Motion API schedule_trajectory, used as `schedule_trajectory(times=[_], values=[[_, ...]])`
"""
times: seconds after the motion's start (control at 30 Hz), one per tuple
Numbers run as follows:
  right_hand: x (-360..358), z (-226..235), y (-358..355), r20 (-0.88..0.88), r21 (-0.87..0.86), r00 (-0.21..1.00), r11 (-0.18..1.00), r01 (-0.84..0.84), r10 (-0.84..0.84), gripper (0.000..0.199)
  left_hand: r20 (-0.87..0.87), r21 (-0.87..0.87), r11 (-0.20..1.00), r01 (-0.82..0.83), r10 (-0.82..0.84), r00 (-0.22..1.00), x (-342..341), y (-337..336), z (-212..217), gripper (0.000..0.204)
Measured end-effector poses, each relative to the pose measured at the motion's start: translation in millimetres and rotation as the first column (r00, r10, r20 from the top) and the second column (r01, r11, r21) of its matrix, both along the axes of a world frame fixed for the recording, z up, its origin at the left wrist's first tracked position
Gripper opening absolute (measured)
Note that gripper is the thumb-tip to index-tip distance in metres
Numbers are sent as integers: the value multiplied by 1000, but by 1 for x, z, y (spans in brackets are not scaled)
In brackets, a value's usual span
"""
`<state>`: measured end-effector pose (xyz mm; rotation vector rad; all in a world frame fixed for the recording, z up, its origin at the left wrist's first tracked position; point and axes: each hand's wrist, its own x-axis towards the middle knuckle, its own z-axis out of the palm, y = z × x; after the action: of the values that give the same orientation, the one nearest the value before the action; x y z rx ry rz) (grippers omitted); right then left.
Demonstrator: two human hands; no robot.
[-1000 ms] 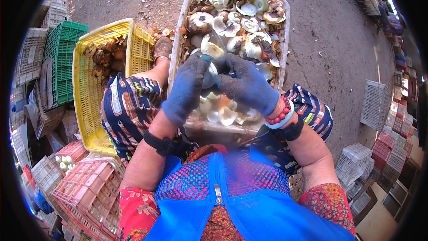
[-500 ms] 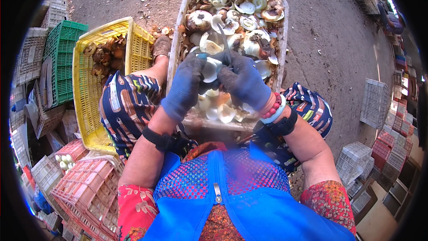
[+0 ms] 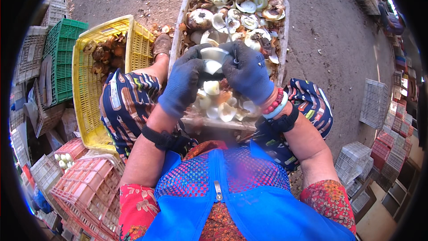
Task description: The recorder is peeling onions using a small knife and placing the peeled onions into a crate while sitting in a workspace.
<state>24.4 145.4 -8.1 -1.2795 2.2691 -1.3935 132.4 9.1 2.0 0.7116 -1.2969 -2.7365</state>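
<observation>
Over the pale plastic crate (image 3: 177, 31) heaped with onion skins and peelings, my two gloved hands meet. My left hand (image 3: 183, 78) is closed on the edge of a white onion layer (image 3: 214, 55), curved like a cup. My right hand (image 3: 250, 72) pinches the other side of that layer and also keeps hold of a knife (image 3: 229, 31); only a thin piece of blade shows above the fingers, the handle being hidden. Beneath the hands a small whitish onion piece (image 3: 211, 87) is seen above loose peelings (image 3: 226, 112). A whole brown-stained onion (image 3: 199, 19) lies at the crate's upper left.
Left of my leg, a yellow crate (image 3: 94, 125) contains several brown onions (image 3: 104, 56). Beyond it stand a green crate (image 3: 67, 58) and pinkish crates (image 3: 87, 183). More crates (image 3: 374, 102) line the right side of the dirt ground (image 3: 321, 31).
The hands have drawn slightly apart, stretching the white layer between them. The small onion piece now shows below them. The knife blade has turned and shows less than before.
</observation>
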Motion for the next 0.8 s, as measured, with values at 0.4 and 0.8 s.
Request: schedule_trajectory(times=[0.4, 0.8], values=[[-54, -7, 21, -410, 364, 890, 860, 358, -198, 25, -172, 296, 955, -21, 75, 982, 23, -14, 32, 38], [33, -45, 1, -73, 637, 877, 699, -326, 475, 60, -374, -755, -587, 290, 751, 544, 343, -96, 253, 28]])
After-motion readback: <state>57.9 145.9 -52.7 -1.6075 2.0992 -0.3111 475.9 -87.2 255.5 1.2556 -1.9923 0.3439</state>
